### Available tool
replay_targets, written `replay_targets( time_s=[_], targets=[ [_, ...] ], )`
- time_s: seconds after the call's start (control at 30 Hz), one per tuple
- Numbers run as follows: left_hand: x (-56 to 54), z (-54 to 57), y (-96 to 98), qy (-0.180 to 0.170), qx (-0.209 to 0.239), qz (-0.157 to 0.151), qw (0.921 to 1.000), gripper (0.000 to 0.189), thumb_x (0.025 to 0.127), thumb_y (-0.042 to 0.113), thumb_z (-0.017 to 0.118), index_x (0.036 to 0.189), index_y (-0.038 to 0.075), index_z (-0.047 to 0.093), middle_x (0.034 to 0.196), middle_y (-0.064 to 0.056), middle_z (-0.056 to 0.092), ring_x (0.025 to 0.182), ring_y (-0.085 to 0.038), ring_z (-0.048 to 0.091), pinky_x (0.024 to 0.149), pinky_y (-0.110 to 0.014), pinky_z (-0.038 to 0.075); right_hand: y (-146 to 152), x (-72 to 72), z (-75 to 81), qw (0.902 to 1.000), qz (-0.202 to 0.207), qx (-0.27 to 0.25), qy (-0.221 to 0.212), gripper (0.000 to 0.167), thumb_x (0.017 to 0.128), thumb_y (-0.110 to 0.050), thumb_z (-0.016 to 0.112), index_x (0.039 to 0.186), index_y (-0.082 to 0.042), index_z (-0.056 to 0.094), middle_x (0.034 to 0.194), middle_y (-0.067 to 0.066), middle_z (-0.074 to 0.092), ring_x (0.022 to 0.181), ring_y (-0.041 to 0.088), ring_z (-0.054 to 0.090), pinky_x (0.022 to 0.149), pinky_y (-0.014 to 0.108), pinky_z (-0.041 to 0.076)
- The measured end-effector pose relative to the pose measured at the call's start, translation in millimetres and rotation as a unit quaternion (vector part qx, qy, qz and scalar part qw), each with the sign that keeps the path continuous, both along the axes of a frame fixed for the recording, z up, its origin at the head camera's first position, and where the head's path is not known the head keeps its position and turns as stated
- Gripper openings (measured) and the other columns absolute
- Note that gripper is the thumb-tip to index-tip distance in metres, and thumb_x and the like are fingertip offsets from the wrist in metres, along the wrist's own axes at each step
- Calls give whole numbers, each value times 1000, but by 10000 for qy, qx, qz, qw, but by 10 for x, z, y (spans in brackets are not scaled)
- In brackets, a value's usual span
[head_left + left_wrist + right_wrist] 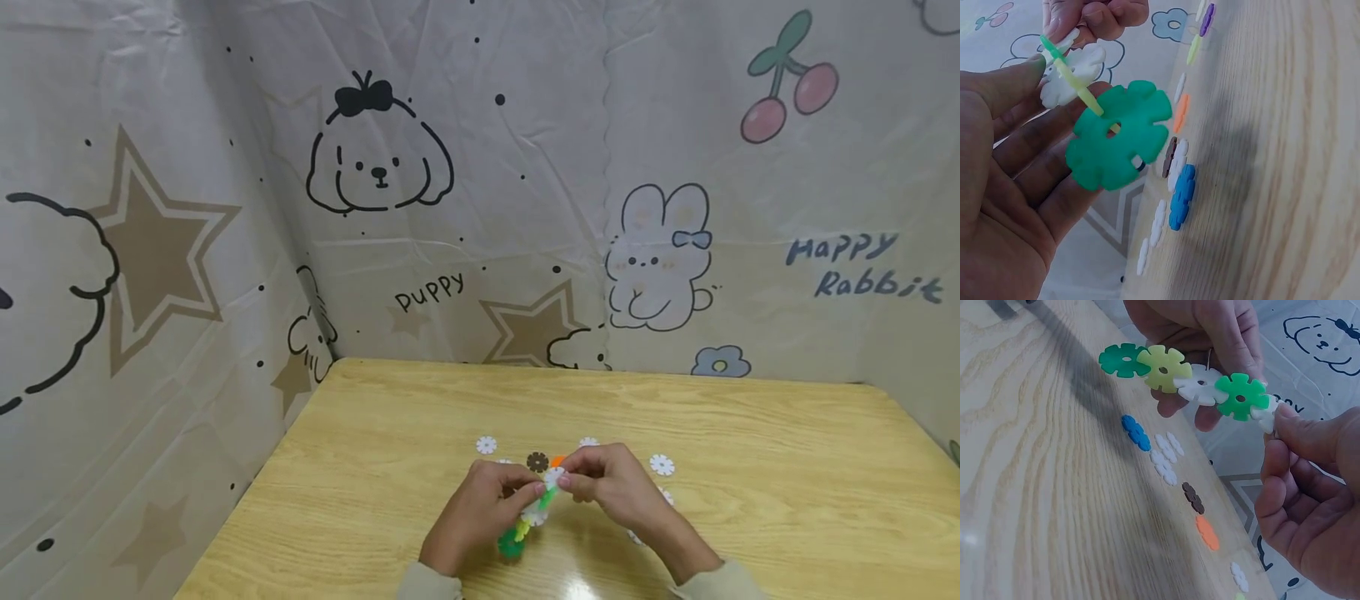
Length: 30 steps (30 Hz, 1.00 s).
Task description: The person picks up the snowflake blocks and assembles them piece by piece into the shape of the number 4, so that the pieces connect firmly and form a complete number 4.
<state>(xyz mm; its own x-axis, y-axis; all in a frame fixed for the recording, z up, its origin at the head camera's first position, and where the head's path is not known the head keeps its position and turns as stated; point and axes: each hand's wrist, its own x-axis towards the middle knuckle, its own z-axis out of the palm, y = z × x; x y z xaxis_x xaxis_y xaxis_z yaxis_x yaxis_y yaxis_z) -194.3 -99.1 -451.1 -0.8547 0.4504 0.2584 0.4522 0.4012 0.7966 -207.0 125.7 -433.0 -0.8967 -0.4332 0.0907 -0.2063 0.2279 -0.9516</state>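
Between both hands hangs a chain of slotted plastic snowflake discs, joined edge to edge. Seen in the right wrist view, it runs from a dark green disc [1113,361] through a yellow disc [1163,383] and a white disc [1192,393] to a bright green disc [1241,386] and a white end disc [1261,417]. My right hand [618,487] pinches that end disc between thumb and forefinger. My left hand [480,508] grips the chain by the bright green disc, its other fingers spread behind the chain. The dark green end hangs free over the table.
Loose discs lie on the wooden table [360,467] beyond the hands: a blue one [1183,197], a brown one [537,462], an orange one [1207,532], a purple one [1207,20] and several white ones. A printed cloth [525,192] hangs behind the table's far edge.
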Motion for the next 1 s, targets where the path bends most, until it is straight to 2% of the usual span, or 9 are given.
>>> replay_targets(
  time_s=[0.23,0.47,0.7,0.83,1.0],
  targets=[
    [11,2,-11,13,-45,53,10000,23,101,27,63,104,9,77,95,8,73,78,-1,64,73,-23,53,-52,-7,-21,10000,44,7,72,9,91,-7,72,94,1,73,80,10,65,70,18,59,63,31,53],
    [32,-7,-51,65,-83,144,9998,23,101,27,63,106,9,76,93,7,72,76,-1,63,69,-22,53,-110,-19,-38,9999,78,-69,-68,12,93,-9,71,97,3,73,82,10,68,72,20,62,65,38,55],
    [49,-22,-125,103,33,187,9998,25,102,26,61,108,6,76,98,3,74,79,-3,66,72,-23,54,-171,-24,-38,9997,93,-177,-156,16,92,-12,73,98,3,73,84,14,69,72,21,63,61,33,52],
    [57,-16,-199,205,73,376,9991,26,102,26,61,107,6,75,98,0,74,83,-4,67,75,-25,55,-199,-30,-44,9997,96,-166,-116,20,95,-16,70,100,3,72,85,12,68,71,20,62,59,29,48],
    [69,-5,-299,443,124,646,9969,23,101,26,62,103,7,76,95,1,74,81,-5,67,73,-25,55,-246,-44,-76,10000,-39,-12,6,23,96,-19,69,101,3,72,88,11,69,72,21,62,61,30,50]
  ],
)
